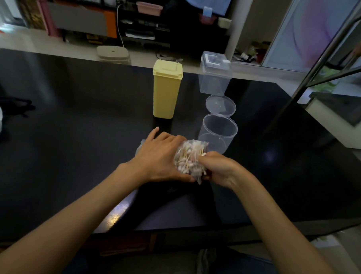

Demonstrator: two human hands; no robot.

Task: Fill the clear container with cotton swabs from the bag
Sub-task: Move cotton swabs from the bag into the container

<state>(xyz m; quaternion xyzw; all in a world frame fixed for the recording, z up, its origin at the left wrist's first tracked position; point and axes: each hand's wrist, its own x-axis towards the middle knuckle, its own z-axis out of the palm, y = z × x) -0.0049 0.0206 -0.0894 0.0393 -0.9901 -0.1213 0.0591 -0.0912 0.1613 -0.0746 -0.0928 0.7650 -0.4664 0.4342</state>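
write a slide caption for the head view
Both hands hold the bag of swabs beside the open, empty clear container.

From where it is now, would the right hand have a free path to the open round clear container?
Probably yes. The round clear container stands open just beyond the right hand, its hinged lid tipped back on the far side, with nothing between them. But that hand is gripping the bag of cotton swabs, which the left hand also holds.

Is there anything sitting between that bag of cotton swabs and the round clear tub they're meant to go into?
Nothing visible does. The bag of cotton swabs, held by the left hand and right hand, sits just in front of the round clear container, whose hinged lid is flipped open behind it.
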